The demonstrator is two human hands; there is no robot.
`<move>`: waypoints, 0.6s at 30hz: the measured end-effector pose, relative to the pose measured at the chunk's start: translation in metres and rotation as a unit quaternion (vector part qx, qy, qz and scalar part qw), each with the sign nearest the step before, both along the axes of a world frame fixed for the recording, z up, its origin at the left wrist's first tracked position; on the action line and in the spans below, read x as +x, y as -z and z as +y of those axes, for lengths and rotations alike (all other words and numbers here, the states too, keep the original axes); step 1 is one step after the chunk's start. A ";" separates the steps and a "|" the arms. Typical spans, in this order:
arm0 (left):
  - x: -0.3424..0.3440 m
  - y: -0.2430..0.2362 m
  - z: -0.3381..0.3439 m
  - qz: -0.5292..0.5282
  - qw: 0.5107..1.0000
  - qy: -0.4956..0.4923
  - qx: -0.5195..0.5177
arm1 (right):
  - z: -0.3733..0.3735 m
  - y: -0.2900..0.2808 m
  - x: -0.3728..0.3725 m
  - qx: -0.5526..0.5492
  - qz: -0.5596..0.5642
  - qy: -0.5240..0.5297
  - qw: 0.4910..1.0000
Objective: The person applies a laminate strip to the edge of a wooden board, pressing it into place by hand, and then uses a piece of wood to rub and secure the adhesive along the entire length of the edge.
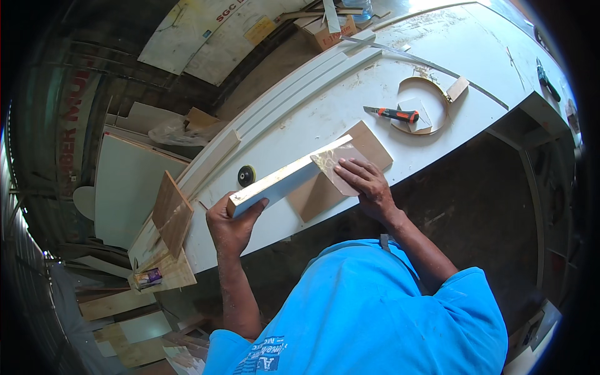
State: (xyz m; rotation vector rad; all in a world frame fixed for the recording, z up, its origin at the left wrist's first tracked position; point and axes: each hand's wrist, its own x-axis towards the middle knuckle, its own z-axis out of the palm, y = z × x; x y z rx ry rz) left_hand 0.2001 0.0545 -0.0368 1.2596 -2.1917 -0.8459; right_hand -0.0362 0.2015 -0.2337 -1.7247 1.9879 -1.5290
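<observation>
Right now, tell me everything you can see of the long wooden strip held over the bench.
The wooden strip is a long, straight, pale board with a squared profile, its upper face whitish and its near edge bare yellowish wood. It lies slantwise above the white workbench. The left hand clasps its near end; the right hand presses a brown veneer piece against its far end.

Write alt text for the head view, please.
The left hand grips one end of a long pale wooden board while the right hand presses a thin brown laminate sheet against it, over a white workbench with an orange-handled utility knife.
</observation>
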 end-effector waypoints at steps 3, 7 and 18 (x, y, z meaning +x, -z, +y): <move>0.012 0.002 -0.005 0.020 1.000 -0.012 0.018 | 0.009 0.006 -0.016 0.031 -0.008 0.002 0.999; 0.012 0.004 -0.007 0.019 0.999 -0.007 0.028 | -0.009 0.022 -0.032 0.023 0.010 0.017 1.000; 0.034 0.014 -0.019 0.040 0.997 -0.023 0.056 | -0.008 0.042 -0.056 0.080 0.072 0.032 0.994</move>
